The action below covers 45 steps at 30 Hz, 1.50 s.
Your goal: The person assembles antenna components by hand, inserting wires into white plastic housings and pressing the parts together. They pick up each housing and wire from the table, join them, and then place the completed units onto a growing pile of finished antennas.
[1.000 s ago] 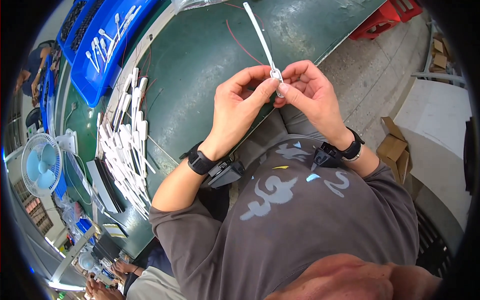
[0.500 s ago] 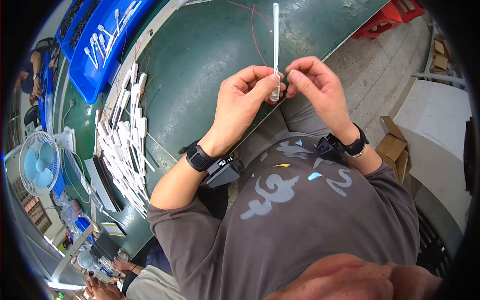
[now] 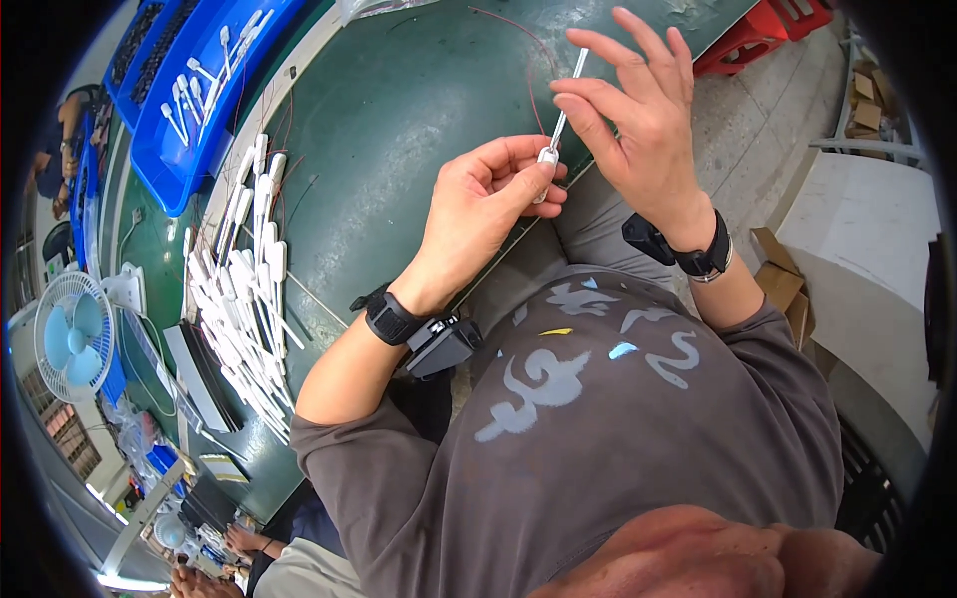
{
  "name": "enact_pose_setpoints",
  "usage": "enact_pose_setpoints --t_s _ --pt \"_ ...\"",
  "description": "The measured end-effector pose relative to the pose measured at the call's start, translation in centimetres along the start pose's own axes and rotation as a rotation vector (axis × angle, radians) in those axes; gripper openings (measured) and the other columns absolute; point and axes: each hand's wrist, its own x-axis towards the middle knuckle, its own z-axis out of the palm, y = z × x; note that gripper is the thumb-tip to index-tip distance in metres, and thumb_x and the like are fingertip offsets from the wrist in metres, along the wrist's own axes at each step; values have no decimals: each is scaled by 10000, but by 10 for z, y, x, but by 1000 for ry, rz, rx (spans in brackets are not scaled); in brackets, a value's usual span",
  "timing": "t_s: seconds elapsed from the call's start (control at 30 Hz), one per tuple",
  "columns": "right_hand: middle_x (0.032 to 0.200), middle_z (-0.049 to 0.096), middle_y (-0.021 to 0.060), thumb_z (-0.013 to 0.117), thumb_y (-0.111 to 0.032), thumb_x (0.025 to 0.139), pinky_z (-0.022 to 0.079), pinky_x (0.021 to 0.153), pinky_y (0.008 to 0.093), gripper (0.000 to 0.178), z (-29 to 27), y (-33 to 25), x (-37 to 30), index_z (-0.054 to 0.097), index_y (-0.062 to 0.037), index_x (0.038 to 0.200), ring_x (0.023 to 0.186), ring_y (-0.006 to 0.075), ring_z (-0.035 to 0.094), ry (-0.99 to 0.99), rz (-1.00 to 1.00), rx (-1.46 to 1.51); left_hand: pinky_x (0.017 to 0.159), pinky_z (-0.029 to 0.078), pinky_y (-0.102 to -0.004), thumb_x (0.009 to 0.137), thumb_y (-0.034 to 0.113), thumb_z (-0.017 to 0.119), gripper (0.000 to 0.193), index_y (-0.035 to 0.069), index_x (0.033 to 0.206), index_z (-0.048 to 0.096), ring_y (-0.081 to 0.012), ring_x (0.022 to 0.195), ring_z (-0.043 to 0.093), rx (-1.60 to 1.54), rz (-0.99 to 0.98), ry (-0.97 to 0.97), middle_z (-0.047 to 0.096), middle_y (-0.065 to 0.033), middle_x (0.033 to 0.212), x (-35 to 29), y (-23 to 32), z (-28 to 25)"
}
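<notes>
My left hand (image 3: 493, 194) pinches the wide end of a slim white stick-shaped part (image 3: 548, 159) between thumb and fingers. The part's narrow shaft tilts up and to the right. My right hand (image 3: 643, 125) is raised beside that shaft, its fingers spread apart. Its thumb and index finger are close to the shaft; whether they touch it I cannot tell. A thin red wire (image 3: 533, 85) runs along the table up to the held end. At the left lies a heap of similar white parts (image 3: 239, 289), with thin wires among them.
Under my hands is a green tabletop (image 3: 384, 149). Blue trays (image 3: 159, 189) at the far left hold white and dark pieces. A small fan (image 3: 75, 334) stands at the left, and a red stool (image 3: 738, 60) is beyond the table's right edge. Another person's hands (image 3: 204, 583) show at lower left.
My right hand has moved up along the shaft and opened its fingers. The held part now leans to the right instead of standing nearly straight. My left hand keeps its pinch.
</notes>
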Motion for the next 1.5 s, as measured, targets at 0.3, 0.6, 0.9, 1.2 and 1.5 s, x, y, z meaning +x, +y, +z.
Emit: enact_pose_setpoints --t_s 0.3,0.6,0.9,1.2,1.5 --pt "1216 608 99 714 -210 821 219 1091 549 146 11 -1 8 725 -65 813 1305 348 426 -161 -34 79 707 589 -264 990 111 565 300 -48 1245 567 -145 844 677 80 -11 -34 679 -123 1049 1 1 -2" --pt "1055 669 34 728 -56 792 453 935 380 130 14 17 -15 737 -90 918 1125 271 555 1 -69 261 742 599 -276 999 122 556 315 -47 1264 542 -171 883 691 -23 -10 18 678 -131 1057 3 4 -3" --pt "1017 676 40 719 -43 815 451 950 366 144 19 24 -32 733 -78 954 1155 281 552 -40 82 397 676 566 -231 989 152 588 315 -31 1245 571 -111 776 657 -52 -14 11 681 -83 999 4 3 -1" --pt "1002 700 51 710 -46 832 422 1024 411 107 11 18 -27 715 -70 937 1040 229 626 7 -132 157 554 427 -178 955 181 652 226 39 1129 675 -29 633 503 96 113 124 644 18 899 5 3 -16" --pt "958 708 59 672 -56 889 467 942 357 72 22 11 -35 696 -27 950 884 172 660 -199 144 556 614 521 -205 988 215 596 287 -2 1175 626 -109 795 658 -9 168 147 676 -66 975 9 8 -18"
